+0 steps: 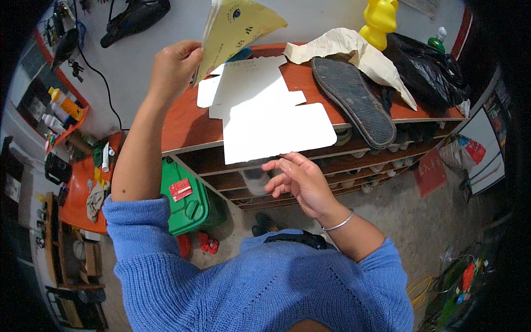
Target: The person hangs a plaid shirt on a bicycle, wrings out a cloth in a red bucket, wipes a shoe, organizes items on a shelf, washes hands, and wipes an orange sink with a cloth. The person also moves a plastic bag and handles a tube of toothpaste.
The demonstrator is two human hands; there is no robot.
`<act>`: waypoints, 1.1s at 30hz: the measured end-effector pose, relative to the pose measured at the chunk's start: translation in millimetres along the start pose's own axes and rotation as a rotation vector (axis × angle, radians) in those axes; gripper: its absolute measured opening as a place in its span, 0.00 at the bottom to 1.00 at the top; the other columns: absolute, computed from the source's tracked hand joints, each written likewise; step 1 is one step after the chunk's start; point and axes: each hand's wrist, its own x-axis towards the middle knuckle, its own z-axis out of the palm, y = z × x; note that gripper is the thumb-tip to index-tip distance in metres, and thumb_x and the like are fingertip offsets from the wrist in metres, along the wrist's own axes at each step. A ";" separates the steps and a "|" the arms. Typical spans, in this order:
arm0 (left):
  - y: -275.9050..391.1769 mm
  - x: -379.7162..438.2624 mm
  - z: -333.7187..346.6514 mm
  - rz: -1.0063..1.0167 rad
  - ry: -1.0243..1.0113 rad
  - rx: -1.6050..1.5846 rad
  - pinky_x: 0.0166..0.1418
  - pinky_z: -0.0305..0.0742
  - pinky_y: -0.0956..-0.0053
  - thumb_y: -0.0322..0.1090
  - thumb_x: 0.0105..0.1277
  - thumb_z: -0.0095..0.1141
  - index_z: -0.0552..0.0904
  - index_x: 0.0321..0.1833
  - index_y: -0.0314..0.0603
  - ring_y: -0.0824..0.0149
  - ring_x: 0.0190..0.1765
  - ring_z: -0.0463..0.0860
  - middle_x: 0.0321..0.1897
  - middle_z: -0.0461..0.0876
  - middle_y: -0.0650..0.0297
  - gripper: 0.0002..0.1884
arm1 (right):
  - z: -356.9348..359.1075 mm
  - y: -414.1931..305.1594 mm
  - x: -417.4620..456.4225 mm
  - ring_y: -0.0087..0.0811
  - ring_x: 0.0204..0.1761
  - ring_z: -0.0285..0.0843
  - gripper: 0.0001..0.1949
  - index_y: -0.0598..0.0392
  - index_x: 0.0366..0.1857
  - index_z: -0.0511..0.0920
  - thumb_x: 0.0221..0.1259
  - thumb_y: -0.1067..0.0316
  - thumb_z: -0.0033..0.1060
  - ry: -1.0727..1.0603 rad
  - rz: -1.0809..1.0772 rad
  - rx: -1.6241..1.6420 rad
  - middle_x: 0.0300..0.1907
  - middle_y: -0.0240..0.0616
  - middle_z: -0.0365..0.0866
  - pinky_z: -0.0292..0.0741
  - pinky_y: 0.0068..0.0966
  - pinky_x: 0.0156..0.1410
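My left hand (pixel 177 66) is raised over the left part of a red-brown cabinet top (pixel 182 130). It pinches the edge of a yellow printed booklet or folded sheet (pixel 238 35), tilted upright and bearing an eye picture and writing. Beneath it lies an unfolded white cardboard box (pixel 269 120) with cut tabs, its near flap jutting past the cabinet's front edge. My right hand (pixel 296 178) is just below that flap, palm turned up and fingers loosely apart. Its index fingertip is at the flap's edge; whether it touches is unclear. Nothing shows in this hand.
Right of the cardboard lie a black shoe sole (pixel 356 103), a crumpled cream sheet (pixel 352 47) and a black plastic bag (pixel 427 70). A yellow bear figure (pixel 378 27) stands behind. Shoes fill the shelves below. A green lidded bin (pixel 182 218) stands at the cabinet's left.
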 end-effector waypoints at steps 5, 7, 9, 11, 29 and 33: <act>-6.2 8.9 -0.8 -0.046 0.108 -0.177 0.26 0.72 0.79 0.32 0.57 0.48 0.78 0.36 0.30 0.73 0.24 0.77 0.23 0.80 0.59 0.11 | -1.1 4.1 15.9 0.33 0.33 0.78 0.15 0.66 0.40 0.65 0.59 0.63 0.45 0.101 -0.003 0.135 0.38 0.47 0.73 0.75 0.18 0.30; -10.6 11.5 -4.6 -0.052 0.116 -0.204 0.25 0.72 0.80 0.32 0.57 0.48 0.78 0.35 0.29 0.74 0.23 0.77 0.23 0.79 0.59 0.11 | 1.3 0.2 22.5 0.35 0.34 0.78 0.15 0.69 0.39 0.65 0.59 0.63 0.45 0.122 0.004 0.181 0.38 0.49 0.73 0.76 0.20 0.30; -12.2 12.1 -6.9 -0.044 0.138 -0.192 0.24 0.71 0.79 0.32 0.57 0.48 0.78 0.35 0.30 0.74 0.22 0.76 0.22 0.79 0.60 0.11 | 2.3 -3.2 27.7 0.37 0.34 0.79 0.14 0.73 0.37 0.66 0.58 0.68 0.42 0.158 -0.051 0.126 0.36 0.52 0.74 0.77 0.21 0.31; -12.5 11.1 -8.3 -0.023 0.174 -0.138 0.23 0.71 0.79 0.33 0.57 0.48 0.78 0.34 0.30 0.76 0.21 0.75 0.21 0.79 0.61 0.11 | -3.2 -2.3 31.5 0.38 0.32 0.79 0.13 0.74 0.37 0.65 0.58 0.70 0.41 0.175 -0.119 0.068 0.34 0.53 0.74 0.78 0.21 0.31; -4.4 31.9 -8.0 0.352 0.632 0.279 0.36 0.72 0.70 0.32 0.55 0.49 0.78 0.34 0.36 0.57 0.31 0.78 0.27 0.78 0.54 0.08 | -27.6 -25.9 18.4 0.35 0.29 0.79 0.10 0.73 0.33 0.67 0.57 0.73 0.40 0.216 -0.223 -0.015 0.29 0.52 0.75 0.77 0.22 0.30; 5.1 38.0 -13.8 0.441 0.748 0.302 0.34 0.73 0.72 0.31 0.55 0.48 0.78 0.33 0.35 0.59 0.30 0.79 0.26 0.78 0.54 0.08 | -28.2 -24.0 20.8 0.35 0.29 0.79 0.10 0.73 0.35 0.65 0.57 0.73 0.41 0.214 -0.176 -0.028 0.30 0.52 0.75 0.77 0.21 0.29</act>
